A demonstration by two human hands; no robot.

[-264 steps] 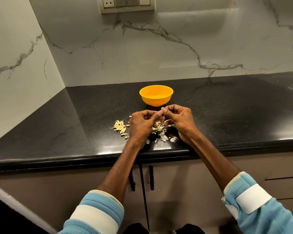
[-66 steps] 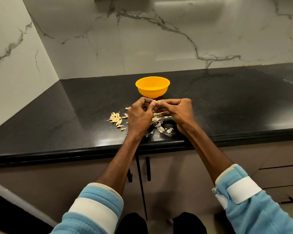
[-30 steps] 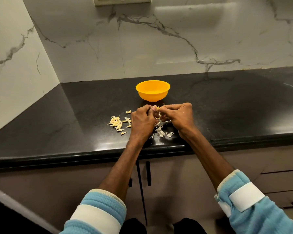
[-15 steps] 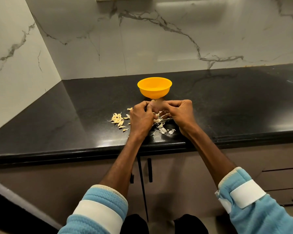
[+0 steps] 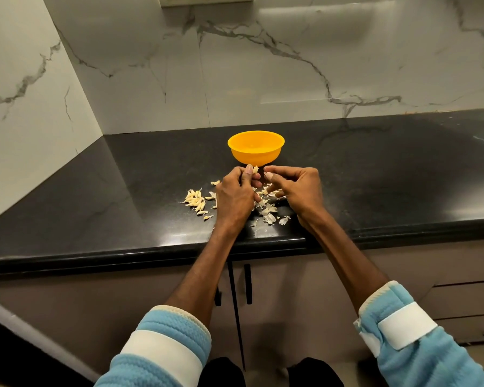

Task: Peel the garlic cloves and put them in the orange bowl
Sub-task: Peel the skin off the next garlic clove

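One wide-angle view is being taken from the person's head, pointed forward and down across the black counter [image 5: 123, 196]. The left hand [image 5: 234, 198] and right hand [image 5: 301, 191] are being framed mid-picture, fairly near, marble wall [image 5: 263, 79] behind.

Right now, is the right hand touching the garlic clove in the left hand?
Apart. The head view shows a gap between the fingers of the right hand and the garlic clove pinched by the left hand.

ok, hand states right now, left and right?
Left hand: pinching a small pale garlic clove.
Right hand: fingers curled; whether they pinch anything cannot be told.
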